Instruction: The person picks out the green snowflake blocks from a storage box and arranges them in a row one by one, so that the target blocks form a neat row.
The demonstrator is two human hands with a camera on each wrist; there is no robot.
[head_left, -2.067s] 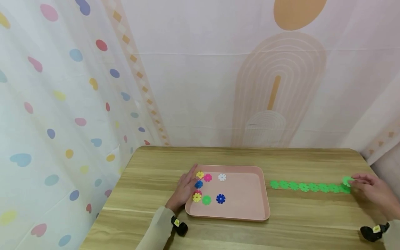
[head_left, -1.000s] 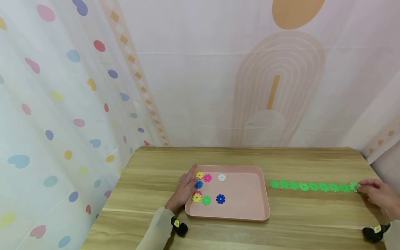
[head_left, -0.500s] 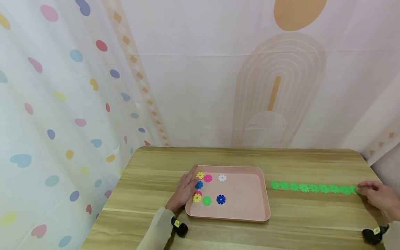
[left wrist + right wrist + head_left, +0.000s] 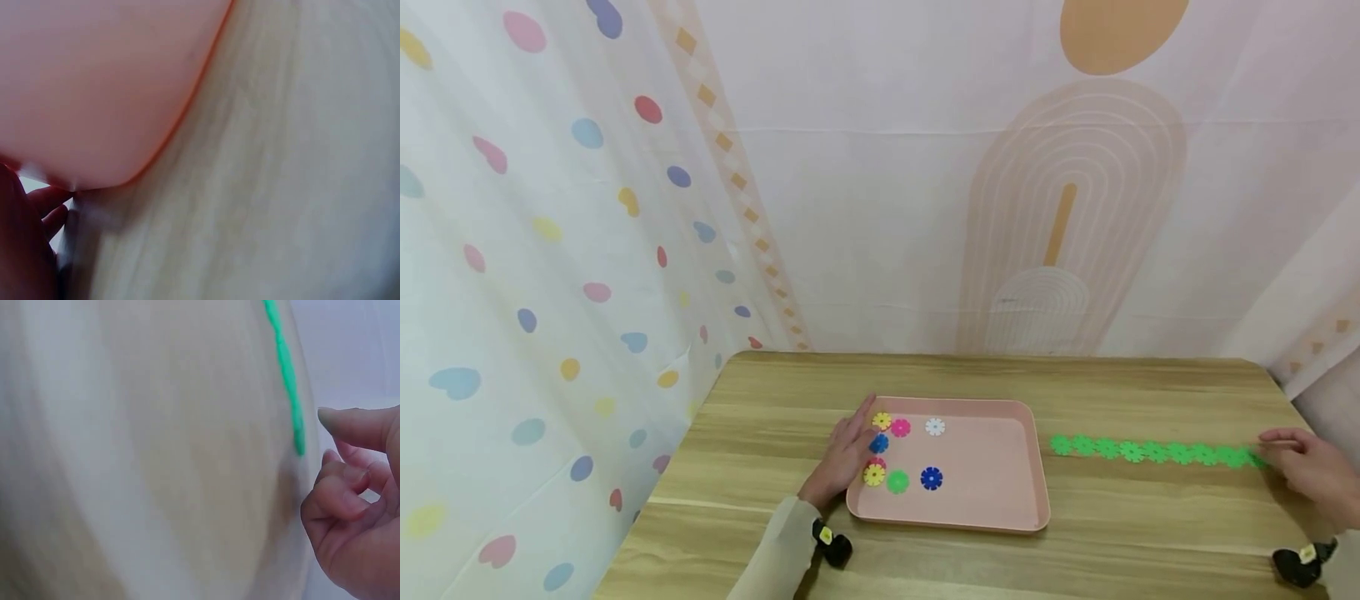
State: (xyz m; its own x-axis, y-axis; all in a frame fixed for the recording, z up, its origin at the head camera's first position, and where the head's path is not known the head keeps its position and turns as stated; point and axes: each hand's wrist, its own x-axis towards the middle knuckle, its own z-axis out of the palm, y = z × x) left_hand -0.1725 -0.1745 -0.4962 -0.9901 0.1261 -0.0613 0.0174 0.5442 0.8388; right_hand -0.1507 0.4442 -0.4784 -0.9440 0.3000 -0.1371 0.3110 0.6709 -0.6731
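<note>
My left hand [image 4: 842, 457] holds the left rim of a pink tray [image 4: 992, 467], its thumb reaching over the edge. In the left wrist view, fingertips [image 4: 53, 209] meet the tray's edge. Inside the tray lie several notched plastic discs shaped like flowers: a white disc [image 4: 935, 427], a dark blue disc [image 4: 932, 478], a green disc [image 4: 897, 482], plus yellow, pink and blue ones beside my left hand. A row of green flower discs [image 4: 1156, 452] stretches across the table. At its right end is my right hand [image 4: 1311, 471], thumb and fingers apart with nothing between them.
The wooden table [image 4: 775, 383] ends at a patterned curtain [image 4: 880, 208] behind it, with another dotted curtain [image 4: 550, 292] on the left. Each wrist wears a black camera; the left wrist's camera [image 4: 832, 546] sits near the tray's front left corner.
My right hand lowered a green disc onto the right end of the row, then let it go; the row is longer now. My left hand and the tray have stayed in place.
</note>
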